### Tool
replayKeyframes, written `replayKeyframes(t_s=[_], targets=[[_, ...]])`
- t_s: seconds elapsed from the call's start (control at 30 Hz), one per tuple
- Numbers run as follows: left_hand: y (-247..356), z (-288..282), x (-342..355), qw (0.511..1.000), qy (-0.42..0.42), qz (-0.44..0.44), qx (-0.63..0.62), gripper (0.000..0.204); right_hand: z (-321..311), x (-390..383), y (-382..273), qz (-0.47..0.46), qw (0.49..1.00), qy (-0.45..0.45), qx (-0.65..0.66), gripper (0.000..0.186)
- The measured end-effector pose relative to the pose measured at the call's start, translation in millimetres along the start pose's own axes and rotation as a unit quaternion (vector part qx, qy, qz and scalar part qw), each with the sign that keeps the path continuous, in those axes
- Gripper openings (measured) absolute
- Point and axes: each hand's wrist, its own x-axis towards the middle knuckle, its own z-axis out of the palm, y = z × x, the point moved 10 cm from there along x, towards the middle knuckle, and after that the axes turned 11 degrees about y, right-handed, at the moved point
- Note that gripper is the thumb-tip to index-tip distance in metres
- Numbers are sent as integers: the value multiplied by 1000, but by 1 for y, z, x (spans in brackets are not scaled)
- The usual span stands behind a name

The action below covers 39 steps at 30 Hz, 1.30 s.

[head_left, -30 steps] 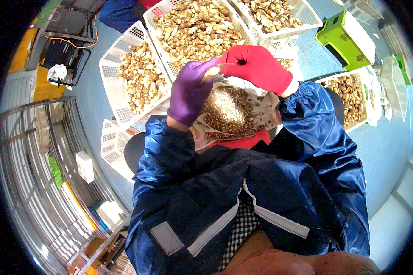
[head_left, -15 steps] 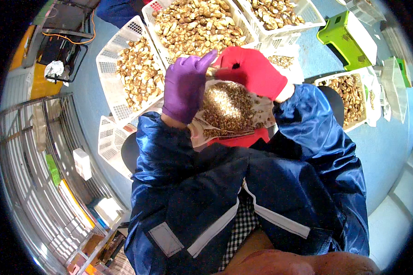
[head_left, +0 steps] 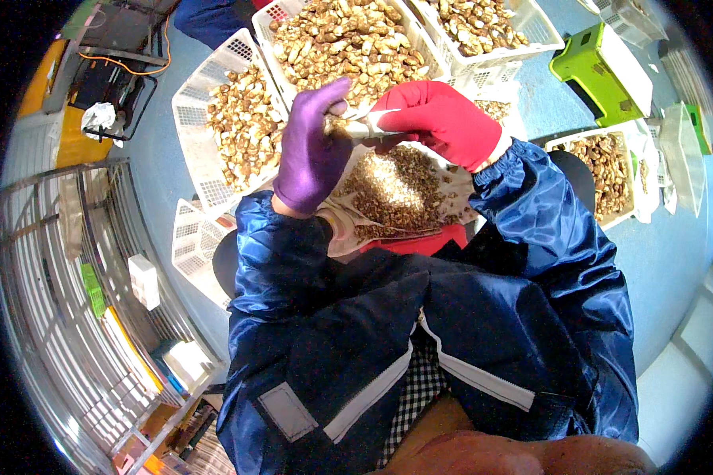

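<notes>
My left hand (head_left: 314, 146), in a purple glove, is closed around a brown-and-white mushroom (head_left: 343, 127) held over my lap. From the other side my right hand (head_left: 444, 119), in a red glove, comes up to the mushroom's pale end with its fingers pinched together. A small whitish piece shows at those fingertips; its kind is unclear. Beneath both hands a pale cloth or sheet (head_left: 461, 190) bears a heap of brown crumbs and trimmings (head_left: 396, 190), lit by a bright patch in the middle.
White perforated crates of mushrooms stand ahead: one at left (head_left: 190, 107), one in the middle (head_left: 273, 36), one at far right (head_left: 543, 32). Another mushroom crate (head_left: 630, 178) is beside my right knee. A green-and-white stool (head_left: 602, 75) stands beyond it. Metal racks (head_left: 63, 261) line the left.
The left hand has turned and curled its fingers, bringing the mushroom into clearer view between the hands. The right hand's fingertips now show at the mushroom's pale end.
</notes>
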Motion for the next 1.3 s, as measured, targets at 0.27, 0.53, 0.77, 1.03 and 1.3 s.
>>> replayKeyframes(t_s=[0.27,0.53,0.77,1.03,1.3], targets=[[-49,28,-30,920,-76,-336,-186,25,8,-11,-49,-272,931,15,-245,10],[-45,36,-31,890,-106,-401,-189,19,-13,-6,-42,-169,951,74,-248,12],[-51,49,-46,839,-163,-472,-216,13,4,-30,-66,-402,843,69,-350,10],[-57,56,-47,844,-183,-468,-186,9,-25,-6,-38,-141,951,84,-263,8],[-55,62,-62,788,-203,-522,-255,16,-24,-5,-40,-135,966,58,-213,8]])
